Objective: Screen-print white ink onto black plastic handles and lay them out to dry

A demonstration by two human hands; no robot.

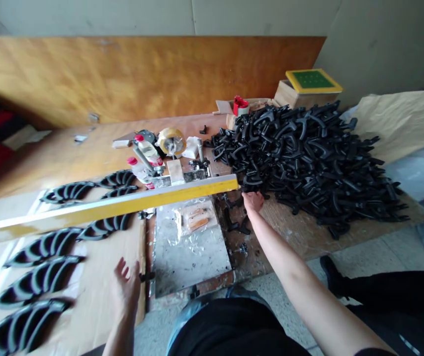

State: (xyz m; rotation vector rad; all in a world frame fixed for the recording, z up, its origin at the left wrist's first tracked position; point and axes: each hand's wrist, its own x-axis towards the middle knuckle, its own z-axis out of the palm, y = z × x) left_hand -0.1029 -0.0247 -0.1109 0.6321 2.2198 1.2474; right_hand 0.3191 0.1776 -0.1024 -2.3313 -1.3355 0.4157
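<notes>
My right hand (253,200) reaches to the near left edge of a big heap of black curved plastic parts (301,153). Its fingers are curled closed against one black part (252,184) there. My left hand (126,282) is held over the cardboard at the left, palm up, fingers apart and nothing in it. Between the hands lies a grey metal plate (190,257) bearing a clear plastic bag (197,217) with orange-handled items inside. A few loose black parts (236,225) lie just below my right hand.
A long yellow-and-white bar (141,200) crosses above the bench. Rows of nested black parts (41,247) cover the cardboard at left. Behind the plate are red-capped bottles (147,151) and a tape roll (172,142). Another person's dark-clothed leg (393,289) is at right.
</notes>
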